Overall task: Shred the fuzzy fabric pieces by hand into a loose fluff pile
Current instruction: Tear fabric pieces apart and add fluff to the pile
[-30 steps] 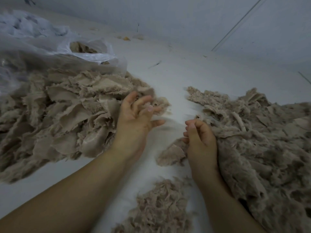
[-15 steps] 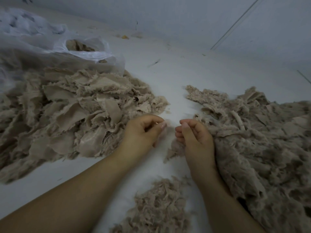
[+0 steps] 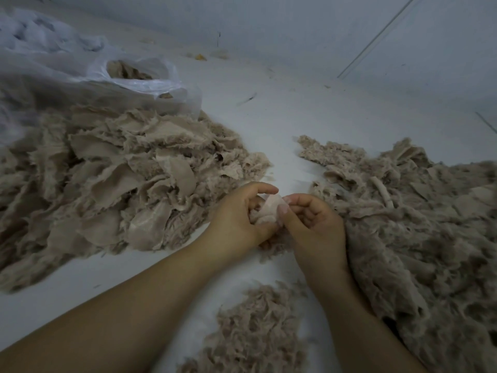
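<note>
A single fabric piece (image 3: pixel 270 208) is held between two bare hands above a pale tabletop (image 3: pixel 269 117), its smooth backing turned up toward the camera. The left hand (image 3: pixel 239 219) is curled around the near edge of the scrap, while the right hand (image 3: pixel 314 222) pinches the opposite edge between thumb and bent fingers; the two grips sit close together, a placement judged to concentrate the pull on a short span so the pile can be torn free.

The work appears to be arranged in three heaps for a reason. To the left lies a heap of flat backing scraps (image 3: pixel 107 179), where stripped pieces seem to be discarded. To the right a mound of fuzzy fabric (image 3: pixel 403 224) waits just beside the right forearm, within easy reach as the supply. Nearer the body, between the forearms, a small fluff pile (image 3: pixel 252 332) has been gathered directly below the hands (presumably so that loosened fibre drops straight onto it).

A thin plastic bag (image 3: pixel 139 79) with more brownish material inside rests at the far left, behind the scrap heap. The fluff pile is small against the supply mound, so the task is judged to be far from finished.
</note>
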